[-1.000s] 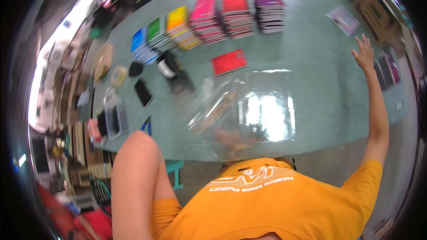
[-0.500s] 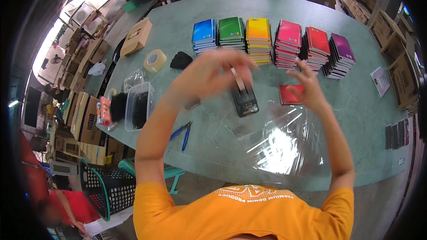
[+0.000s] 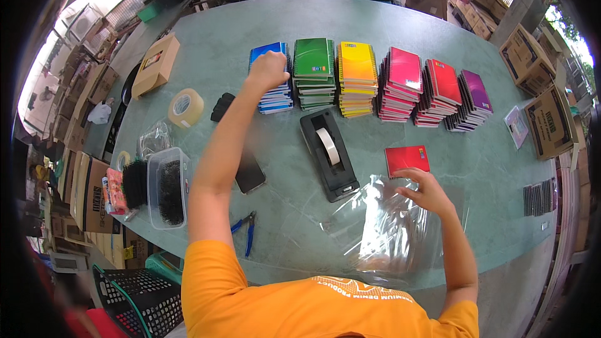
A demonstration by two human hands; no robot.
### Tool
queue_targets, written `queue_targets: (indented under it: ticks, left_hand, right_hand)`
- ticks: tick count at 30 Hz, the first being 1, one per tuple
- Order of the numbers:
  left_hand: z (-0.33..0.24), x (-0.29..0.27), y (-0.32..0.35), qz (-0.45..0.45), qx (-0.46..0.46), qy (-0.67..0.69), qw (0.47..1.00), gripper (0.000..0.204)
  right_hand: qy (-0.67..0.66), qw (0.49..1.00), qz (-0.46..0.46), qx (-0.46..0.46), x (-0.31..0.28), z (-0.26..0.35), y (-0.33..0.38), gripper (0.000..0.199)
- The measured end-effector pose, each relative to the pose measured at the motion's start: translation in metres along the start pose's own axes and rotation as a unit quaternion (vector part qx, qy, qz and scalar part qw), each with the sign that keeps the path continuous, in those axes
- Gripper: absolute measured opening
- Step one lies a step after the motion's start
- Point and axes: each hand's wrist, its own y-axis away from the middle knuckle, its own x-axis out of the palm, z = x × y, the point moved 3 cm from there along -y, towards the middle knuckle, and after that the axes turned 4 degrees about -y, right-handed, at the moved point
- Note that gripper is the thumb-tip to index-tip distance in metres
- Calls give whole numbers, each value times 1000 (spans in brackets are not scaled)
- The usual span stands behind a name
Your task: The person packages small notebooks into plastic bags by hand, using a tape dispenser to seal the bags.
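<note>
My left hand [image 3: 269,70] reaches over the stack of blue notebooks [image 3: 275,97], its fingers closed at the right edge of the top blue notebook. How far the fingertips wrap under the cover is hidden. A single red spiral notebook [image 3: 404,158] lies flat on the table. Just below it is my right hand [image 3: 424,193], open with thumb and fingers apart, above clear plastic sheets [image 3: 385,238]. A black tape dispenser [image 3: 332,156] with a pale roll stands between my arms.
Stacks of green [image 3: 313,59], yellow [image 3: 357,62], pink [image 3: 404,72], red [image 3: 444,81] and purple notebooks [image 3: 476,91] continue the row. Leftward are blue-handled cutters [image 3: 249,238], a phone [image 3: 250,174], a tape roll [image 3: 186,107] and a clear plastic box [image 3: 169,188]. Cartons [image 3: 551,119] stand at right.
My left hand has moved from above the tape dispenser, up and left, to the blue stack. My right hand has drawn back from the red notebook toward me. The view has shifted.
</note>
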Motion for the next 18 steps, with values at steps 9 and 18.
queue_targets:
  ticks: [9,18]
  left_hand:
    - [-174,-77,81,46,321,90,942,16]
    - [-52,5,2,-172,115,23,978,41]
  right_hand:
    - [-721,690,15,65,38,37,-118,38]
    - [-582,796,-92,137,39,2,-97,50]
